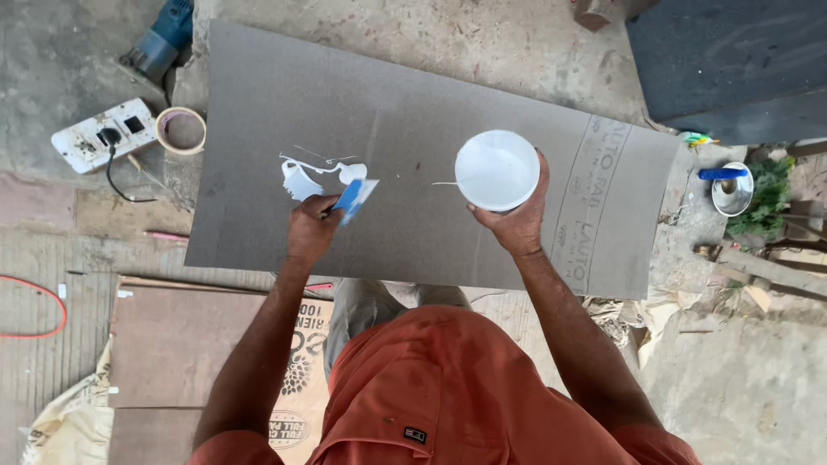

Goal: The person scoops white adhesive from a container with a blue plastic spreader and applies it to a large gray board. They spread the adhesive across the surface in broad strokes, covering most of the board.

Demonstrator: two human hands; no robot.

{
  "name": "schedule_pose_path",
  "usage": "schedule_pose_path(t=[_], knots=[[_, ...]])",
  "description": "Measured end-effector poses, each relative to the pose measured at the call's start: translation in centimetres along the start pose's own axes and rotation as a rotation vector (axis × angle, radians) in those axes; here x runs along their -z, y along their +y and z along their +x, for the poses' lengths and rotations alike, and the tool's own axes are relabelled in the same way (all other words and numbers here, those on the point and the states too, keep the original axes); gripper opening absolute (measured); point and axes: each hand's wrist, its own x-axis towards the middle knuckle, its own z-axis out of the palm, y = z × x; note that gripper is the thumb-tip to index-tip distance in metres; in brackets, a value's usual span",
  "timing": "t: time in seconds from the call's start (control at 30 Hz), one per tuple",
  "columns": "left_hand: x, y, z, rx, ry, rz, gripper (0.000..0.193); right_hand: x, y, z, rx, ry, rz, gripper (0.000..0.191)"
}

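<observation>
Blue scraper (355,199) in left grip (310,228) beside white glue (301,179); right grip (517,220) clasps tub (497,170).

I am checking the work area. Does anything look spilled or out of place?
No real spill: the white paste on the grey board lies beside the blue spreader in the left hand. The right hand holds the white tub upright.

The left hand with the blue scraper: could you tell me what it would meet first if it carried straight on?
Probably the white glue smear on the grey sheet: the left hand points its scraper up and slightly right, its edge already at the smear.
</observation>
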Motion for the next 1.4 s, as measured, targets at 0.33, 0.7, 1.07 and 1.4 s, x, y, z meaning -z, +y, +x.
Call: schedule_pose_path(t=[0.33,0.7,1.07,1.4], knots=[[-10.1,12.1,0.3,0.189,-0.035,-0.558,0.016,-0.1,3.1,-0.3,-0.014,0.090,0.059,0.124],[-16.6,8.8,-2.4,0.275,-0.035,-0.554,0.018,10.2,20.2,-4.7,-0.264,0.304,0.034,0.127],[-30.7,7.1,-8.0,0.741,0.098,-0.348,0.026,32.4,51.4,-10.4,-0.567,0.846,0.341,0.123],[-38.0,11.1,-8.2,0.768,0.075,-0.428,0.020,38.6,67.3,-8.2,-0.715,0.959,0.232,0.128]])
